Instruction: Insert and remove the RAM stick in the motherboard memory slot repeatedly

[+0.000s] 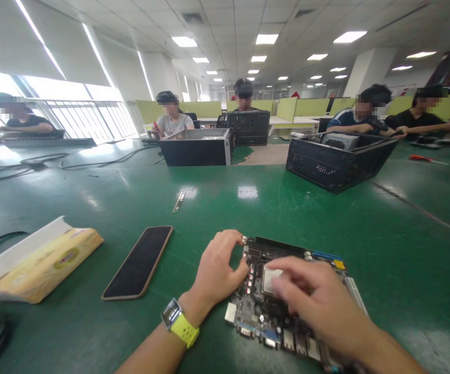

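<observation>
A motherboard (248,306) lies flat on the green table, its ports facing me. My left hand (219,267) grips the board's left edge near the upper corner, thumb and fingers curled around the white clips there. Over the board, my right hand (314,301) has its thumb and index finger brought together at the right side of the silver square processor (268,280) in the socket. The right hand is slightly blurred and hides the board's lower right part. Whether its fingertips hold the processor or only touch it is unclear.
A phone (139,264) and a yellow tissue pack (53,259) lie to the left. A memory stick (179,201) lies ahead. Open computer cases (197,151) (326,163) stand farther back, with several people beyond. A red screwdriver (422,158) is at far right.
</observation>
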A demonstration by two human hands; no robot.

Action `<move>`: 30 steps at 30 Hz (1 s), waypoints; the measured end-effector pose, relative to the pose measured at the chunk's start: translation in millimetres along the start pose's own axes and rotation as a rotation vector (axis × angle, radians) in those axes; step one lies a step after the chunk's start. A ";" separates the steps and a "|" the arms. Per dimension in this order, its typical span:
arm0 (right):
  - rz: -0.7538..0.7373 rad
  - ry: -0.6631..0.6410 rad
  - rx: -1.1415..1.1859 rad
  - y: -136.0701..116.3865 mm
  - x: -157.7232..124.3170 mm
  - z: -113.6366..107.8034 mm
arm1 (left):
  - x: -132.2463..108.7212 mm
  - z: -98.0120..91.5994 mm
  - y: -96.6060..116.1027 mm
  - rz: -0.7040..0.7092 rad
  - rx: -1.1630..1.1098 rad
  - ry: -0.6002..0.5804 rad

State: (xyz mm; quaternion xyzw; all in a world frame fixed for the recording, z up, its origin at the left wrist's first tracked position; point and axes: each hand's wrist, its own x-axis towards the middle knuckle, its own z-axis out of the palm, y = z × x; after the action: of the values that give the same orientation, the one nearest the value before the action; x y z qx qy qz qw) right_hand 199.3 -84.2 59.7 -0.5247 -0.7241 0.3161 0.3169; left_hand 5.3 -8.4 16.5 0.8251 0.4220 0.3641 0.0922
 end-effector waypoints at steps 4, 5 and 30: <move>0.059 0.395 -0.369 47.3 22.2 -26.6 | -0.8 1.0 -1.7 0.062 -0.003 -0.140; 0.087 0.401 -0.451 59.4 26.7 -29.7 | -1.5 1.5 -2.0 0.066 -0.005 -0.173; -0.086 0.227 -0.200 85.4 38.3 -25.3 | -1.2 0.7 3.6 0.087 -0.063 -0.167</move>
State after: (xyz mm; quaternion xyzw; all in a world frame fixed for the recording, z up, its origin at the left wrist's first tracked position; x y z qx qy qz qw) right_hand 257.5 -23.0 12.2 -0.5545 -0.7332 0.1674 0.3562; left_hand 7.6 -11.5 17.0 0.8669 0.3651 0.3106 0.1371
